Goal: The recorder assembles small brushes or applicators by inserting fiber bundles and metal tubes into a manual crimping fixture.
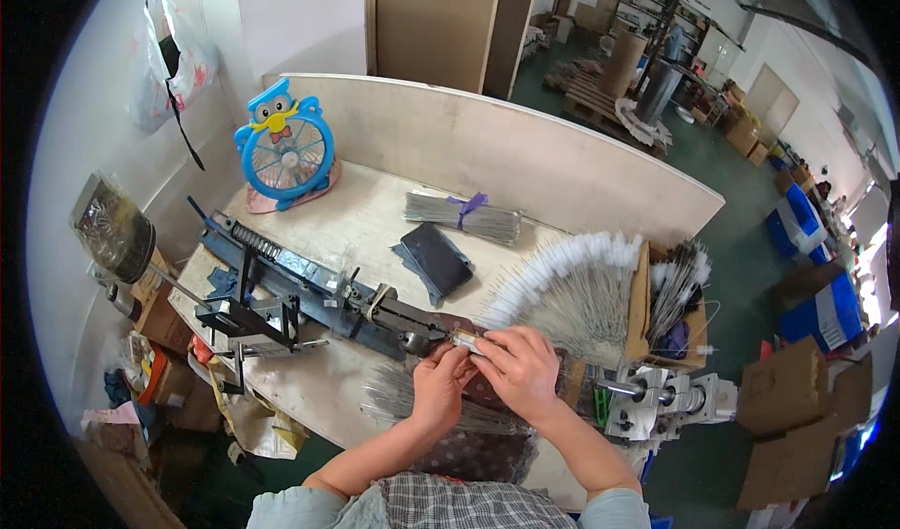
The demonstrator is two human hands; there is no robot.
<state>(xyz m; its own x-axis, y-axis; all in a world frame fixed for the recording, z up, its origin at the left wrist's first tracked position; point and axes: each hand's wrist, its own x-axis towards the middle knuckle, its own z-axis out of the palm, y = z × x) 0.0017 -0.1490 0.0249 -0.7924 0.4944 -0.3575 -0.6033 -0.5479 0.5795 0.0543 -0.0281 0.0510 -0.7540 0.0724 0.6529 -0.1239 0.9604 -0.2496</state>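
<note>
We see both hands meeting at the centre of the bench, at the end of a dark metal jig that runs off toward 10 o'clock. The left hand is curled, fingertips pinching a small shiny piece at the jig's end. The right hand lies just at 3 o'clock of the left, touching it, its fingers bent and closed on the same piece. At 1 o'clock of the hands, a fan of white-tipped brushes spreads out. Loose wires lie under the left wrist. At 12 o'clock sits a black phone, and beyond it a wire bundle tied with a purple band. A blue owl fan stands at 10 o'clock, well apart.
</note>
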